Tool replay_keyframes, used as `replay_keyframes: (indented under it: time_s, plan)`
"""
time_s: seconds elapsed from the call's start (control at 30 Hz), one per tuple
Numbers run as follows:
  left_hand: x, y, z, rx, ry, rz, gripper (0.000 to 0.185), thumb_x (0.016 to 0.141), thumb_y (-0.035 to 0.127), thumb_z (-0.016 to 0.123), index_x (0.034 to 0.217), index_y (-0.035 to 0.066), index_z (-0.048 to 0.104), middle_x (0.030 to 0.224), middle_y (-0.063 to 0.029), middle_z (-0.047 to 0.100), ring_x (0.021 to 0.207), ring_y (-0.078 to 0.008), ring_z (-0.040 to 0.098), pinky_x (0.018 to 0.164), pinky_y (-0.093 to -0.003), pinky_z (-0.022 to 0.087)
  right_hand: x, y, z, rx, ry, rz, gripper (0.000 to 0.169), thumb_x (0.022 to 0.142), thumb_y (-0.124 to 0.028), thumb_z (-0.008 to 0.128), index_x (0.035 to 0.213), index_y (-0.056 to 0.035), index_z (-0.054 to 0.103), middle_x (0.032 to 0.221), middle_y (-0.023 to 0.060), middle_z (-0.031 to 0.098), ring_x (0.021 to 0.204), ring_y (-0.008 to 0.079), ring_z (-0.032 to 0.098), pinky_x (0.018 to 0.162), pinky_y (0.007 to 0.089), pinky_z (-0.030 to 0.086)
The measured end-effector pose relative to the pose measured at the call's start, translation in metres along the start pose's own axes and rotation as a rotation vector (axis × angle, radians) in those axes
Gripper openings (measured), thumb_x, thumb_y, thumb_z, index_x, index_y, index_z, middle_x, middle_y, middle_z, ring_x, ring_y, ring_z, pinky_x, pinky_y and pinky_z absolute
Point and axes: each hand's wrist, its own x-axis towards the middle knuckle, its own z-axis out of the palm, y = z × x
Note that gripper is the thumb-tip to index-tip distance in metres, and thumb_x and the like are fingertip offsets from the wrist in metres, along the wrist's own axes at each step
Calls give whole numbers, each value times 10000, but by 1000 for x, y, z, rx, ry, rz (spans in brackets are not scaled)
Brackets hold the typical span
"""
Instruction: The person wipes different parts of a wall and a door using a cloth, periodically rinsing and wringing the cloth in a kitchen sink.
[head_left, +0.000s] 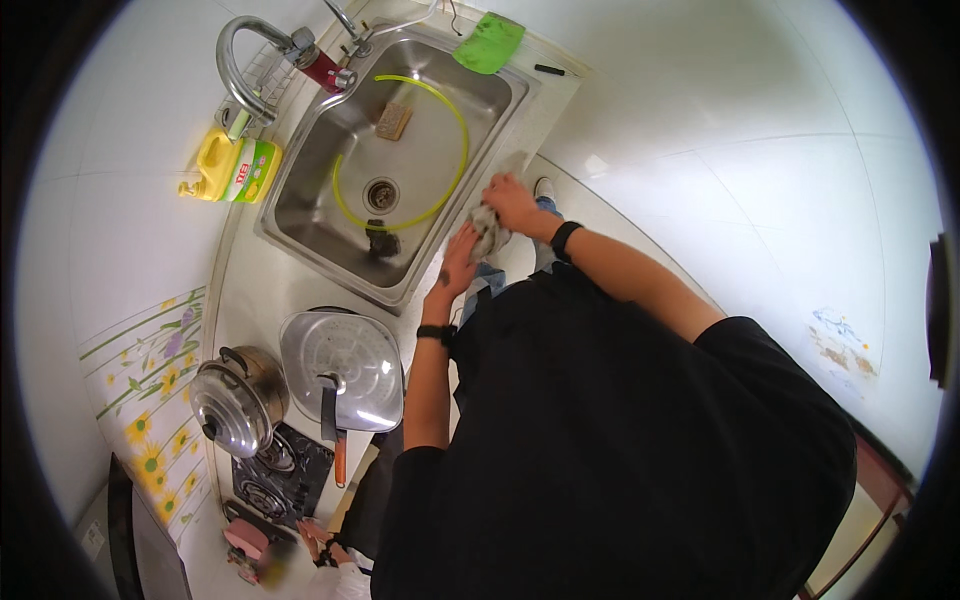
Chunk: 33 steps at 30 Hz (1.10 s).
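A crumpled grey cloth (489, 231) is bunched between my two hands at the front edge of the counter, beside the stainless steel sink (517, 86). My left hand (459, 259) has its fingers on the near side of the cloth. My right hand (514, 202) is on its far side, somewhat blurred, and part of the cloth shows beyond its fingers. In the sink lie a yellow-green hose (465, 142), a brown sponge (393, 121) and a dark wet clump (382, 241) near the drain (381, 196).
A green cloth (489, 43) lies over the sink's far rim, near the faucet (240, 67). A yellow detergent jug (240, 169), a lidded steel pot (240, 397), a square pan lid (345, 360) and a cleaver (330, 409) stand or lie to the left. Another person's hands (315, 532) are near the stove (277, 480).
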Motion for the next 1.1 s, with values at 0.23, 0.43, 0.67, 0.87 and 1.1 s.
replay_keyframes:
  time_s: [0.23,0.43,0.67,0.87,1.1]
  plan:
    - [-90,-22,-20,-108,124,-85,588,657,-138,529,1228,4,518,1359,-183,469,1317,-357,373,1087,-437,294,-16,-79,26,-30,-204,-140,289,655,-80,668,940,-107,630,1071,151,512,1019,392,481,776,474,499]
    - [-101,-7,-14,-100,219,-161,596,682,-100,554,1265,11,495,1369,-175,462,1328,-346,361,1092,-442,281,-12,-83,20,89,-282,-153,327,651,-83,676,973,-119,630,1113,141,494,1082,386,452,806,488,499]
    - [-87,35,-29,89,155,-251,611,729,-7,604,1317,0,438,1405,-167,417,1357,-329,315,1110,-450,239,-8,-83,16,134,-337,-82,296,662,-57,657,947,-131,631,1090,134,501,1073,375,449,826,452,486]
    - [-67,28,-12,274,11,-278,612,755,86,647,1310,-24,417,1446,-159,354,1377,-326,273,1123,-480,195,-13,-67,9,225,-294,-62,276,647,-1,629,889,-131,606,1021,88,528,1031,344,477,822,421,473]
    - [30,38,16,382,-41,-221,584,737,71,676,1249,-76,437,1422,-211,360,1363,-349,284,1116,-493,217,6,3,-23,233,-271,149,268,644,-24,655,873,-160,632,1027,65,525,1044,322,480,831,406,485]
